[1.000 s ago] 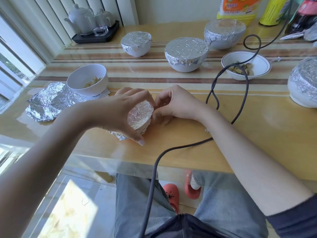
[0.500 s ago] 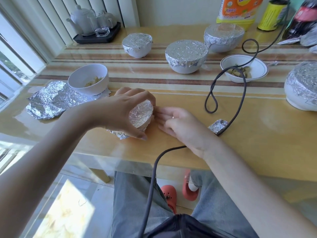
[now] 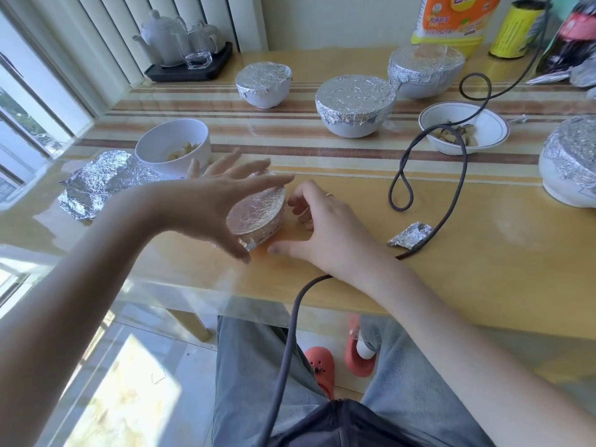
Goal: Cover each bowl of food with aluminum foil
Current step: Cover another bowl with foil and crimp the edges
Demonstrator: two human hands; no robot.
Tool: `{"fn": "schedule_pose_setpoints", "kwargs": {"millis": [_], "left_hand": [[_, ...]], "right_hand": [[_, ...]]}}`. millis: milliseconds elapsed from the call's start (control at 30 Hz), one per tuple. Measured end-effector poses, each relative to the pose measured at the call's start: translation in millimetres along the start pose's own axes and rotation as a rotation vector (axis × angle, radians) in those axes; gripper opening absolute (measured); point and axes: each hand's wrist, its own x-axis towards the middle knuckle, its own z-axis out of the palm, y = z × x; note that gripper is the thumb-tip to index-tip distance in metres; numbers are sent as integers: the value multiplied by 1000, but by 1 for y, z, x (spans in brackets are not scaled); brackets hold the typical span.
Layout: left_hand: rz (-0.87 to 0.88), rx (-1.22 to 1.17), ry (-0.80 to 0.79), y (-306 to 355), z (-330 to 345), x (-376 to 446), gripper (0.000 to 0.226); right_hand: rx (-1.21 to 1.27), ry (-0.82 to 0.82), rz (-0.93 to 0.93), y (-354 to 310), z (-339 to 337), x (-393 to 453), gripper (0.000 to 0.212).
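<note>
A small bowl wrapped in aluminium foil (image 3: 258,214) stands near the table's front edge. My left hand (image 3: 216,201) hovers over its left side with fingers spread and straight, holding nothing. My right hand (image 3: 325,227) lies on the table just right of the bowl, fingers relaxed by its side and thumb on the wood. An uncovered white bowl of food (image 3: 154,164) sits at the left on a crumpled foil sheet (image 3: 100,185). A second uncovered bowl (image 3: 493,137) is at the right. Several foil-covered bowls (image 3: 354,101) stand further back.
A dark cable (image 3: 464,175) loops across the table's right half and hangs off the front edge. A foil scrap (image 3: 411,235) lies beside it. A tea set on a black tray (image 3: 187,69) is at the back left; bottles (image 3: 451,21) stand back right.
My left hand has let go of the small foil-wrapped bowl and spread its fingers. My right hand has drawn back from pinching the foil and lies beside the bowl.
</note>
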Motion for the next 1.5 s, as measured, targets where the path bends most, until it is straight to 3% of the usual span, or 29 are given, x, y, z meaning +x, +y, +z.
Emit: {"fn": "schedule_pose_setpoints", "kwargs": {"millis": [200,467,733,933,1067,1200,1267,1400,1500], "left_hand": [[43,-69,81,4,7,2,101],[10,-62,86,7,8,1,95],[4,-49,82,8,7,1,94],[15,-56,90,7,8,1,94],[21,-57,111,6,10,2,95],[30,-72,118,4,11,2,95],[30,-72,122,4,11,2,94],[29,-75,125,4,11,2,94],[25,-76,121,4,12,2,94]], "right_hand": [[-70,143,-78,-5,7,7,42],[-62,61,-159,-1,-7,12,25],[82,-89,-56,3,-19,18,37],[231,23,-35,7,-3,11,16],[352,27,12,7,-1,15,19],[240,121,-50,4,3,8,20],[80,188,-122,2,8,-1,16],[-294,388,-305,2,19,-4,29],[-441,459,-414,4,20,-1,29]]}}
